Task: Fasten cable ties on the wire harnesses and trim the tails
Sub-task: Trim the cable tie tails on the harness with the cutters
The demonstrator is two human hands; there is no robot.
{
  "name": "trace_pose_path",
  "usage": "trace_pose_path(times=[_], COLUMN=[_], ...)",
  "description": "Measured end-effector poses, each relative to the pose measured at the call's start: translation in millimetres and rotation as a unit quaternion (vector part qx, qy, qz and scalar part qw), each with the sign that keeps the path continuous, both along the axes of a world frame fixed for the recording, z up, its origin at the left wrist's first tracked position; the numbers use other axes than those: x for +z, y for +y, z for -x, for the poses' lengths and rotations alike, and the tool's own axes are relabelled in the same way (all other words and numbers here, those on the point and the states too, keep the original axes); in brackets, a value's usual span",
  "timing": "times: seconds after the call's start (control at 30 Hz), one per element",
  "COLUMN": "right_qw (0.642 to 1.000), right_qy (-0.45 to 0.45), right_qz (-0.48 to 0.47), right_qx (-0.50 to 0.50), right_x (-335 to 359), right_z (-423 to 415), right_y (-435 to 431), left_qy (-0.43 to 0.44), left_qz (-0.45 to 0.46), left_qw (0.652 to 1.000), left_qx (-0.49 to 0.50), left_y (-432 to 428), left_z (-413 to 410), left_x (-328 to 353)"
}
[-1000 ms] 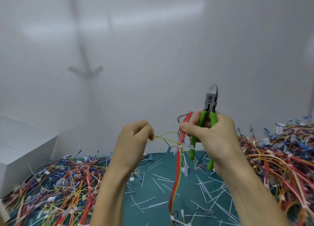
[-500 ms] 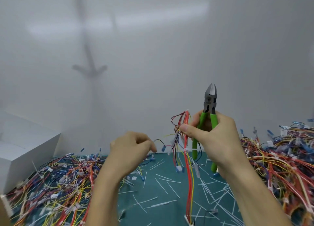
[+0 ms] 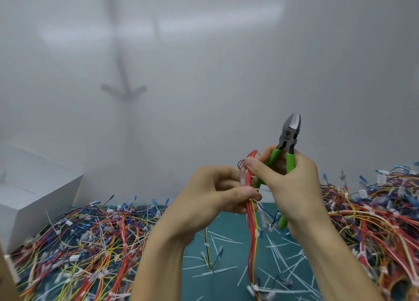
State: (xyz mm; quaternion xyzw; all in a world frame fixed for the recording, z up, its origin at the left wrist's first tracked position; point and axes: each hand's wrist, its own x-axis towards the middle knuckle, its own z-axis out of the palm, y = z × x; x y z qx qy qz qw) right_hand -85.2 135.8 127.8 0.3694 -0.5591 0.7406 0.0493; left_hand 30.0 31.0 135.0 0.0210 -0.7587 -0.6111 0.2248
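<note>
A wire harness (image 3: 251,212) of red and yellow wires hangs upright over the teal mat (image 3: 229,251). My right hand (image 3: 292,185) pinches its top between thumb and forefinger while its other fingers wrap the green handles of the flush cutters (image 3: 289,137), jaws pointing up and nearly closed. My left hand (image 3: 217,194) pinches the harness just below, at a thin white cable tie (image 3: 257,189) around the wires. The tie's tail is too small to make out.
Tangled heaps of coloured harnesses lie at the left (image 3: 86,244) and right (image 3: 374,219). Several cut white tie tails (image 3: 278,253) litter the mat. A white box (image 3: 34,194) stands at the far left, with a pale wall behind.
My left hand has moved right and up from the loose wire ends to the harness and now pinches it beside my right hand. The harness hangs straighter.
</note>
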Motion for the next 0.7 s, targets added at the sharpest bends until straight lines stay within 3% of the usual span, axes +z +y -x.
trace_pose_path(times=[0.17,0.3,0.4,0.53,0.6,0.7], right_qw=[0.998,0.988,0.965,0.901,0.879,0.876], right_qy=[-0.052,-0.059,0.014,0.13,0.162,0.193], right_qz=[-0.028,-0.133,-0.258,-0.411,-0.447,-0.441], right_qx=[-0.03,-0.056,-0.055,-0.042,-0.03,-0.025], right_x=[0.2,1.8,3.7,4.8,4.5,3.2], right_z=[6.0,13.8,15.0,11.8,7.9,0.1], right_y=[2.2,10.8,18.2,26.4,25.8,20.7], left_qy=[0.052,0.091,0.118,0.155,0.169,0.167], left_qz=[-0.126,-0.196,-0.233,-0.264,-0.271,-0.265], left_qw=[0.989,0.971,0.956,0.938,0.933,0.937], left_qx=[0.054,0.103,0.129,0.163,0.168,0.156], left_y=[-6.8,-16.6,-19.7,-17.9,-17.0,-14.3], left_z=[-0.2,-1.9,-2.1,-1.7,-1.9,-1.6], left_x=[-1.6,-1.8,-2.0,-0.3,0.5,1.3])
